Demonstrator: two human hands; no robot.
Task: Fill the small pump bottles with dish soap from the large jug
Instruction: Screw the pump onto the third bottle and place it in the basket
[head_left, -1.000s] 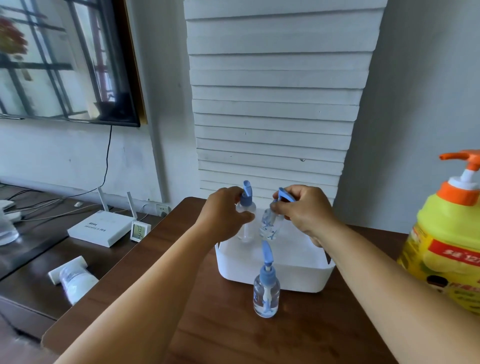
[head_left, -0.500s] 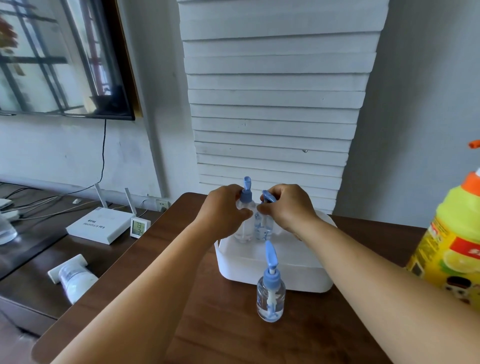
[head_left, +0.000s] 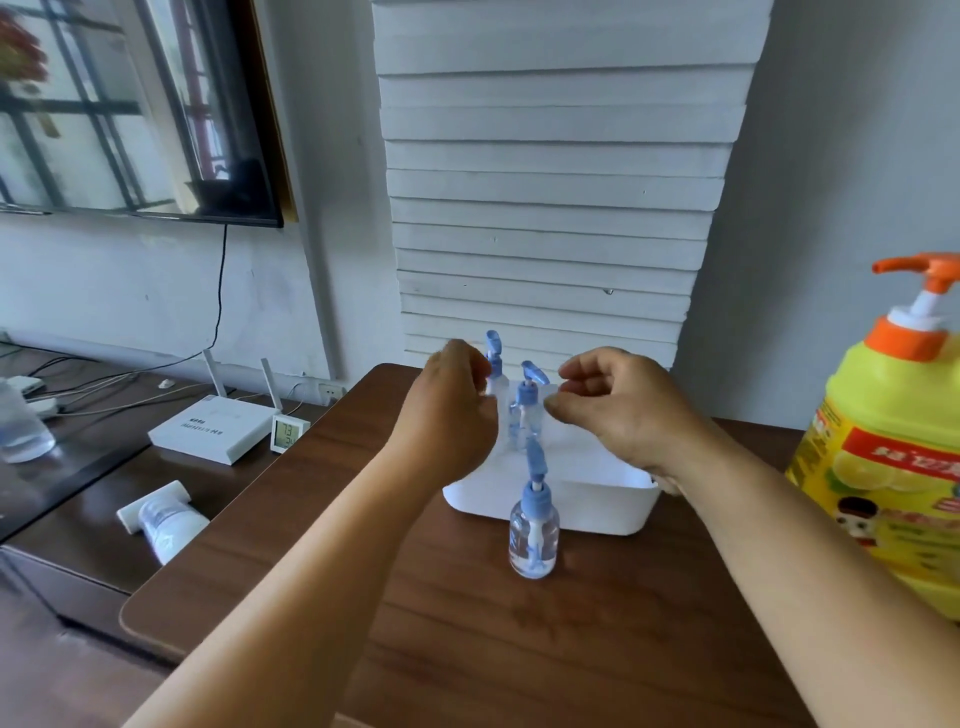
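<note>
Three small clear pump bottles have blue pumps. The front bottle (head_left: 534, 535) stands on the brown table (head_left: 467, 649) before a white tub (head_left: 597, 512). The middle bottle (head_left: 525, 410) and the far bottle (head_left: 494, 358) stand upright in the tub. My left hand (head_left: 452, 415) is curled against the far bottle's left side, its fingertips hidden. My right hand (head_left: 618, 410) hovers just right of the middle bottle's pump, its loosely curled fingers touching nothing. The large yellow jug (head_left: 893, 467) with an orange pump stands at the right edge.
A lower dark cabinet (head_left: 78, 499) at the left carries a white router (head_left: 208, 428), a small clock (head_left: 287, 432), a lying white tube (head_left: 161, 519) and cables. White slatted boards (head_left: 556, 208) lean on the wall behind the tub.
My right hand has let go of the middle bottle, which now stands in the tub, and has drawn back to the right. The camera has swung right, showing more of the jug.
</note>
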